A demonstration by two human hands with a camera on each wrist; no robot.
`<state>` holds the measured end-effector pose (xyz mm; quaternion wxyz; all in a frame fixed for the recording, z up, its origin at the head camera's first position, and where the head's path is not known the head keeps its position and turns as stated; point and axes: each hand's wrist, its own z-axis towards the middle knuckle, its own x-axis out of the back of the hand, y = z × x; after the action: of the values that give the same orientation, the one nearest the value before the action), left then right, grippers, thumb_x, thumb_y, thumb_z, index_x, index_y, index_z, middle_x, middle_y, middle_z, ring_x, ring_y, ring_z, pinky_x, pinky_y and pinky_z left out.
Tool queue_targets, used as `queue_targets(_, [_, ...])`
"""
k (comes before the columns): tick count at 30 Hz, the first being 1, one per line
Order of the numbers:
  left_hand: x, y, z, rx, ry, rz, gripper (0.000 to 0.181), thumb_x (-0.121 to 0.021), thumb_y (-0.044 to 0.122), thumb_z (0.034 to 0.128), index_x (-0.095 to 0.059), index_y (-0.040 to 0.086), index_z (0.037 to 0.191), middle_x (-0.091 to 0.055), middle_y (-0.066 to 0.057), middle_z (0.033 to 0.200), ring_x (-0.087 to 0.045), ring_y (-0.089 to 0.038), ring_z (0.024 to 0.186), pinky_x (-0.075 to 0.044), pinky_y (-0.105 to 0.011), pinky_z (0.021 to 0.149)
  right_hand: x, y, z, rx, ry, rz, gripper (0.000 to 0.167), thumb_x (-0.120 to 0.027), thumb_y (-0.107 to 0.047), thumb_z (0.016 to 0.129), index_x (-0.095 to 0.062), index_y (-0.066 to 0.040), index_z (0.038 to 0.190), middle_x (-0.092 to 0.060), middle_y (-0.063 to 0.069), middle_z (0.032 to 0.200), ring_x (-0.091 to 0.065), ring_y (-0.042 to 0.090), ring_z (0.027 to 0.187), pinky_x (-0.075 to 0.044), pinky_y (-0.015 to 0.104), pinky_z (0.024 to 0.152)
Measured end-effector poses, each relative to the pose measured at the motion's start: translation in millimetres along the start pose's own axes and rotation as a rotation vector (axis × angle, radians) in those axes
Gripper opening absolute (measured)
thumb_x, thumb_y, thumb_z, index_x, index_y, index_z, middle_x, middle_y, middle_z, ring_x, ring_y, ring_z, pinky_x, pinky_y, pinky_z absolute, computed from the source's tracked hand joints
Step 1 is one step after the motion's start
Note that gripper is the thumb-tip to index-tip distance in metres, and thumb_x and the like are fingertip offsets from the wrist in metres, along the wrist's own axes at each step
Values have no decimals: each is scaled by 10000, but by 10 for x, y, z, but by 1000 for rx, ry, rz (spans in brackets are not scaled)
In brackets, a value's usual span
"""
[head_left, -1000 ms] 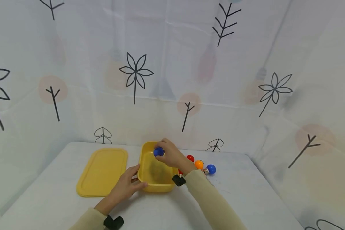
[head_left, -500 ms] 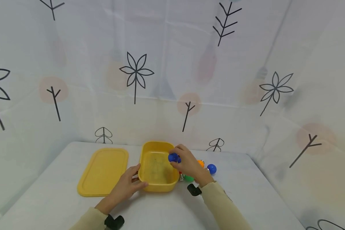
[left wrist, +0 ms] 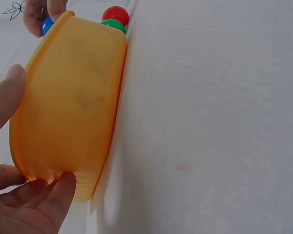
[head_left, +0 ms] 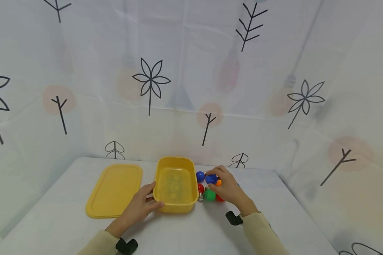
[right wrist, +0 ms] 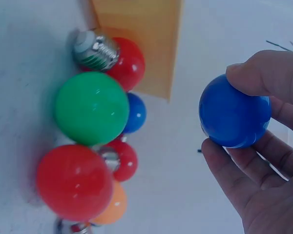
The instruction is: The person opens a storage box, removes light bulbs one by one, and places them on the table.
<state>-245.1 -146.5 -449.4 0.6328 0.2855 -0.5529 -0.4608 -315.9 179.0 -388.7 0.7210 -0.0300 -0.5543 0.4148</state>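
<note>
My left hand [head_left: 139, 204] holds a yellow plastic container [head_left: 176, 208] at its near left corner. In the left wrist view, the thumb and fingers lie against the container's outer wall. Right of the container, my right hand [head_left: 227, 186] pinches a round blue light bulb [right wrist: 234, 111] between thumb and fingers. Its base is hidden. Beside and below this hand lie several coloured bulbs: a green bulb [right wrist: 92, 108], a red bulb [right wrist: 75, 183], another red bulb [right wrist: 129, 64] with a metal screw base, an orange bulb [right wrist: 112, 204] and a blue bulb [head_left: 200, 176].
A flat yellow lid [head_left: 114, 191] lies on the white table [head_left: 191, 237], left of the container. Behind the table hangs a white cloth [head_left: 185, 85] printed with plant drawings. The bulbs sit close to the container's right wall.
My right hand has moved right from above the container and lower, carrying the blue bulb to beside the other bulbs. Another blue bulb now shows by the container. The left hand stays put.
</note>
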Motion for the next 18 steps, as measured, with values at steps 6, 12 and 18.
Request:
queue_targets(6, [-2, -13, 9, -5, -6, -12, 867, -782, 255, 800, -305, -29, 1467, -427, -173, 1394, -488, -311, 1235, -483, -348, 971, 43, 133, -160, -96, 15, 18, 349, -766, -89, 802, -652, -160, 1124, -518, -30, 1153, -553, 200, 1065, -539, 405, 907])
queue_targets(12, [-3, -10, 13, -2, -2, -11, 870, -778, 264, 804, -299, -34, 1467, -427, -175, 1393, -486, -314, 1240, -483, -352, 974, 93, 238, -272, -141, 31, 8, 345, -749, -86, 810, -644, -116, 1137, -517, 4, 1173, -555, 258, 1087, -539, 460, 891])
queue_targets(18, [-6, -13, 13, 6, -2, 6, 879, -779, 285, 802, -300, -29, 1469, -428, -174, 1392, -490, -313, 1236, -484, -352, 971, 144, 368, -371, -143, 41, -43, 317, -737, -103, 809, -638, -146, 1107, -521, 9, 1167, -556, 270, 1077, -542, 456, 888])
